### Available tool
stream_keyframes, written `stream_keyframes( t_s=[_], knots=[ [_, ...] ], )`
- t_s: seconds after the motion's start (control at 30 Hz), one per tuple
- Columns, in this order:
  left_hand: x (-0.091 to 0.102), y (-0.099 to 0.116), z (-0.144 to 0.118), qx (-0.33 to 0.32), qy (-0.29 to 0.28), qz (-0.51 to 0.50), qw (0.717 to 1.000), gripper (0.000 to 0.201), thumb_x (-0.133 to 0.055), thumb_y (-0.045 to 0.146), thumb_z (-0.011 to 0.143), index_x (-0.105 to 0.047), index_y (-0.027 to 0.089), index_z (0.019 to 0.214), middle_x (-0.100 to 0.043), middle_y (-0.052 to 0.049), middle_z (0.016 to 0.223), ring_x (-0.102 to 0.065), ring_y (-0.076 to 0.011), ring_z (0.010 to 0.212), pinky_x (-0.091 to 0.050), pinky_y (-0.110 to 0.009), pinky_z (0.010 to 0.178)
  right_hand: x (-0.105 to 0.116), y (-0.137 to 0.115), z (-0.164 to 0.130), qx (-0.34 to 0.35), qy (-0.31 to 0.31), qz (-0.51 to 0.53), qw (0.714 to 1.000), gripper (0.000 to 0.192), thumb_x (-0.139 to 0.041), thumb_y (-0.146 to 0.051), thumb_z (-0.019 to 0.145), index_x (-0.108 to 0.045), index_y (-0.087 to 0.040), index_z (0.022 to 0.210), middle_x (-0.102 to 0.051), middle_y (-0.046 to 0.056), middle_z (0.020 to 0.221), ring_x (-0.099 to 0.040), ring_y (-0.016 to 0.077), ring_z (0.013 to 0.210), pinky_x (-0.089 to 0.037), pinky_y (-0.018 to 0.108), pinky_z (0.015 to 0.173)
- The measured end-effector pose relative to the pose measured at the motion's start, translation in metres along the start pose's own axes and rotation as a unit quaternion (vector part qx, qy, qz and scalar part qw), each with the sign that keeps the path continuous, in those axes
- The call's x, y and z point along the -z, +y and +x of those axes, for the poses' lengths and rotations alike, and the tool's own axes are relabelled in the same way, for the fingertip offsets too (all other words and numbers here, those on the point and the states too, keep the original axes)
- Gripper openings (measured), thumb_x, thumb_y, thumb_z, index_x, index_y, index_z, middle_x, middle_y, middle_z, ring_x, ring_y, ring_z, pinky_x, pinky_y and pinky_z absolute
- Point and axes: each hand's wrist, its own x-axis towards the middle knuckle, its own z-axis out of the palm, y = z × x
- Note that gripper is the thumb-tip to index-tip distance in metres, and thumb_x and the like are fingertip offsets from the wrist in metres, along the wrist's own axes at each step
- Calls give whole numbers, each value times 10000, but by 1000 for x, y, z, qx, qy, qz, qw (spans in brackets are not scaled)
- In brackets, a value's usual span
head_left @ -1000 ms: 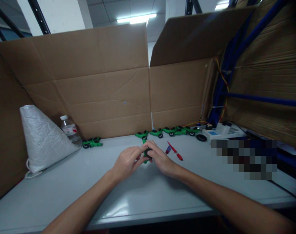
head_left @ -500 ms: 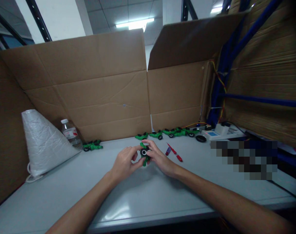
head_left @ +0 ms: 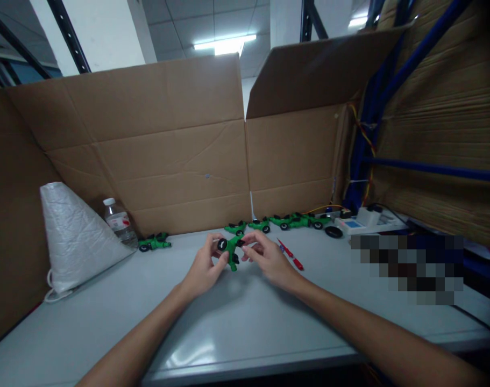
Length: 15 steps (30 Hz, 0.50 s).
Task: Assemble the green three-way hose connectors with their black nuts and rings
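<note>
Turned on its side since the frame half a second earlier, the green toy car [head_left: 231,252] is now seen slanting at the centre of the frame, and the two hands sit a little further apart around it. That leaves more of its body in view, with a black wheel near each hand, so the work on it looks easier to reach from both sides.

Largest is the brown cardboard wall [head_left: 160,150], spanning the back from upper left to upper right. A pale table [head_left: 285,328] fills the lower half. At left stands a silvery-white bag [head_left: 73,242], leaning towards a clear water bottle [head_left: 119,223] with a white cap.

Below the car's left side, the left hand [head_left: 200,271] has its thumb and fingers clamped on the body. To its right, the right hand [head_left: 271,260] brings bent fingertips and thumb close together at the right-hand wheel [head_left: 240,243]; whether they grip it or only touch it, I cannot tell.

Right of centre, along the back edge, lies a white power strip [head_left: 377,221]. Similar green cars [head_left: 260,226] line up left of it, and one more group [head_left: 155,243] rests beside the bottle. Smallest are a red screwdriver-like tool [head_left: 291,255], just beyond the right hand, and a black ring [head_left: 333,232] near the power strip.
</note>
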Motion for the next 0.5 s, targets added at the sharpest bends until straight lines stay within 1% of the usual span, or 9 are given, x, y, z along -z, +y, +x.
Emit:
stream_keyframes(
  t_s=[0.03,0.13,0.27,0.37,0.43,0.5],
  knots=[
    [-2,-1,0,12,-8,-20,1000,356,-557,414,1042,-419,212,1301,-675,-44,940,-689,-171,825,-462,-210,575,0,-1,-1,4,2,-28,1000,244,-636,-439,974,-601,-234,1102,-696,43,1045,-715,200,807,-530,332,694],
    [-7,-2,0,30,-16,-70,997,376,-567,460,1041,-421,212,1284,-676,-36,895,-700,-173,814,-514,-244,636,1,-3,-3,30,6,-116,993,208,-643,-424,974,-619,-239,1065,-707,34,969,-690,214,811,-502,335,701],
    [-10,-1,1,27,1,-88,996,363,-572,467,1039,-438,213,1261,-660,-23,875,-682,-163,779,-546,-271,668,1,-7,-5,64,38,-193,978,174,-639,-407,976,-603,-237,994,-658,14,865,-612,199,745,-449,329,705],
    [-11,1,0,-6,16,-28,999,320,-611,427,1025,-464,213,1212,-649,-26,937,-667,-159,821,-560,-290,737,0,-8,-5,51,53,-207,976,250,-591,-442,1001,-559,-235,864,-577,-13,747,-532,181,666,-389,314,652],
    [-11,4,-1,-35,14,32,999,317,-651,398,1006,-482,217,1203,-662,-44,1037,-678,-172,916,-564,-321,835,0,-7,-5,37,37,-184,981,309,-531,-458,1029,-533,-234,816,-551,-21,715,-511,175,651,-371,310,643],
    [-12,6,-3,-60,6,77,995,345,-673,388,995,-485,225,1235,-678,-60,1130,-690,-192,1011,-563,-344,908,0,-6,-4,29,23,-154,987,326,-494,-463,1043,-528,-233,814,-546,-23,714,-514,177,669,-374,308,655]
  ],
)
